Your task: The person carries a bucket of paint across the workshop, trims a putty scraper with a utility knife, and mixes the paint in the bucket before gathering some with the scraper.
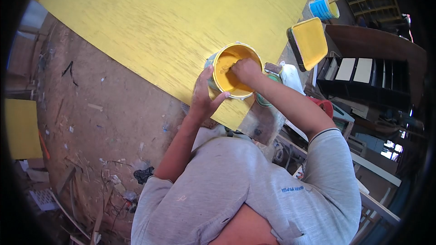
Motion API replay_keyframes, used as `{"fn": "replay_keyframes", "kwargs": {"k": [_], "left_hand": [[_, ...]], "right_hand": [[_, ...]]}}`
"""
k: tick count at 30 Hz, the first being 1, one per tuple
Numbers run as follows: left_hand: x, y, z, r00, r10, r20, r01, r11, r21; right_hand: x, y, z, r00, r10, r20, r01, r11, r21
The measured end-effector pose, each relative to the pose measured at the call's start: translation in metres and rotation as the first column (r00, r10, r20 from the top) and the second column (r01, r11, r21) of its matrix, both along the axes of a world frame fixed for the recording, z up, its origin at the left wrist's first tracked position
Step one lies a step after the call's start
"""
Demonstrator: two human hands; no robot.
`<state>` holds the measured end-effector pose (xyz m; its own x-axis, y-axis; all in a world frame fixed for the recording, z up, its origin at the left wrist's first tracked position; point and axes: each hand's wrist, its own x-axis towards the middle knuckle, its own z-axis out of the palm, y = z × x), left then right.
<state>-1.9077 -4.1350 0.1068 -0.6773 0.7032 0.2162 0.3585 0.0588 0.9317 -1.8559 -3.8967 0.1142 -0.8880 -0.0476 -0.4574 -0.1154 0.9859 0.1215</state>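
Observation:
A round bucket [218, 81] of yellow paint stands on the yellow-painted board [172, 13], near its front corner. Against the bucket's left side rests my left hand [204, 93], its thumb and fingers spread apart around the wall. My right hand [246, 71] reaches into the bucket's mouth from the right, fingers curled together over the paint. What those fingers hold is hidden inside the bucket. Close behind my right forearm, a green-rimmed can [264, 99] is partly covered.
A tray of yellow paint [310, 43] lies right of the board, with a blue can [323, 8] holding a stick beyond it. A red container [325, 106] and a dark rack [363, 79] are at the right. Debris litters the dirt floor [109, 104] at left.

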Motion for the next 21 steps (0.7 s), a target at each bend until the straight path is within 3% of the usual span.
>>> {"fn": "replay_keyframes", "kwargs": {"k": [3,6,12,15,17,21], "left_hand": [[0.0,0.003,0.0,0.999,0.01,0.031,-0.011,0.999,0.04],[-0.001,0.004,-0.002,0.999,0.002,0.044,-0.005,0.998,0.063],[0.002,0.002,-0.003,1.0,0.01,0.024,-0.012,0.998,0.064],[0.002,0.001,0.0,0.999,0.008,0.035,-0.01,0.998,0.061],[0.001,0.0,0.004,1.0,0.002,0.03,-0.004,0.999,0.046],[-0.002,0.0,0.003,0.998,-0.012,0.06,0.012,1.0,0.006]], "right_hand": [[0.009,-0.011,0.001,0.967,-0.245,-0.07,0.242,0.969,-0.049],[0.014,-0.017,-0.002,0.937,-0.339,-0.079,0.337,0.941,-0.043],[-0.008,-0.016,0.008,0.773,-0.601,0.204,0.622,0.781,-0.058],[-0.011,-0.004,-0.009,0.778,-0.585,0.23,0.605,0.796,-0.025],[-0.007,0.018,-0.057,0.793,-0.549,0.263,0.568,0.823,0.005],[-0.003,0.013,-0.043,0.898,-0.399,0.183,0.405,0.914,0.006]]}}
